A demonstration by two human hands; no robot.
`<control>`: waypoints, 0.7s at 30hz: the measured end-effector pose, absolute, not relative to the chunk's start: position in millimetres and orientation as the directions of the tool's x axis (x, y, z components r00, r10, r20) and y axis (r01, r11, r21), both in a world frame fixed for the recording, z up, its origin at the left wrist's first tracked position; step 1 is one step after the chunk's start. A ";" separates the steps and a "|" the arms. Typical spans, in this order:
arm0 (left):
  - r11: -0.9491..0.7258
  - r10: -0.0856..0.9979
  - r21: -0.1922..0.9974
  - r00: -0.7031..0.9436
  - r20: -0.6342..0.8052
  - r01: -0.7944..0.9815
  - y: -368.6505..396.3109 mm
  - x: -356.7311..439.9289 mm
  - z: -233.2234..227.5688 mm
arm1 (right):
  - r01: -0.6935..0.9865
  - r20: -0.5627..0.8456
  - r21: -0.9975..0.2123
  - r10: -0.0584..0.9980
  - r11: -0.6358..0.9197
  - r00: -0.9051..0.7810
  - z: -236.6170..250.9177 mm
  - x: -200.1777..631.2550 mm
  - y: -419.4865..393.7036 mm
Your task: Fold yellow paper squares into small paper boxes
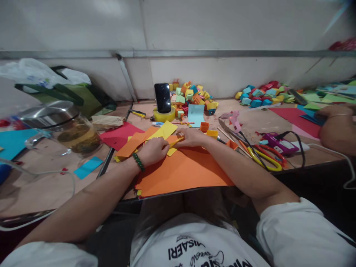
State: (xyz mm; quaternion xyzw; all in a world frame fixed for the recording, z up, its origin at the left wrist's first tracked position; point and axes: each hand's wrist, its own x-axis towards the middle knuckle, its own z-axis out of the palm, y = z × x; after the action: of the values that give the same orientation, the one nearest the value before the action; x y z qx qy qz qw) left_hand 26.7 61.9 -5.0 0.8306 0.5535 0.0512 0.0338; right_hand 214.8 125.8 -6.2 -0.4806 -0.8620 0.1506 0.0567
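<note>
My left hand (pixel 154 150), with a green bead bracelet at the wrist, is closed with its fingertips on a small orange and yellow paper piece (pixel 172 141). At the other end of this piece, my right hand (pixel 191 137) pinches it with bent fingers. Yellow paper strips (pixel 166 129) and orange paper strips (pixel 130 147) lie loosely under and beside my left hand. Beneath both forearms spreads a stack of large orange paper sheets (pixel 183 172) at the table's front edge. My fingers partly hide the piece, so its folds cannot be made out.
A phone (pixel 162 98) stands in a yellow tape roll (pixel 164 115), before a pile of folded paper pieces (pixel 191 94). Yellow-handled scissors (pixel 267 160) and a pink glue gun (pixel 233 119) lie right. A glass jug (pixel 75 133) stands left. Another person's hand (pixel 338 115) is at far right.
</note>
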 end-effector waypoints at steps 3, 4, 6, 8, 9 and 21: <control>-0.358 0.930 0.142 0.338 0.147 0.923 60.3 25.4 -6.4 | 0.809 -0.032 -0.322 0.848 0.492 -0.529 -8.2 213.6 125.6; -0.376 0.918 0.115 0.352 0.186 0.920 58.0 25.9 -5.9 | 0.804 -0.035 -0.333 0.845 0.493 -0.533 -8.1 213.7 125.4; -0.446 0.875 -0.002 0.437 0.210 0.895 50.7 28.6 -3.1 | 0.792 -0.041 -0.355 0.838 0.497 -0.544 -7.0 214.2 124.9; -0.525 0.830 -0.133 0.541 0.137 0.840 41.8 33.2 1.6 | 0.785 -0.039 -0.364 0.834 0.502 -0.551 -5.4 215.2 124.4; -0.562 0.809 -0.178 0.581 0.087 0.808 37.6 35.6 4.1 | 0.780 -0.036 -0.367 0.830 0.507 -0.557 -4.7 215.8 124.2; -0.640 0.762 -0.200 0.646 -0.045 0.741 26.7 41.7 11.9 | 0.709 -0.039 -0.443 0.778 0.549 -0.627 -10.4 221.8 139.8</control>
State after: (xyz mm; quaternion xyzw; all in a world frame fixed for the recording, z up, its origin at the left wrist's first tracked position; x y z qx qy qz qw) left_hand 41.7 26.7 11.9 0.9035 0.4160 -0.0629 -0.0819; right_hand 221.8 139.8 -10.4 -0.4243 -0.8763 0.2134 0.0811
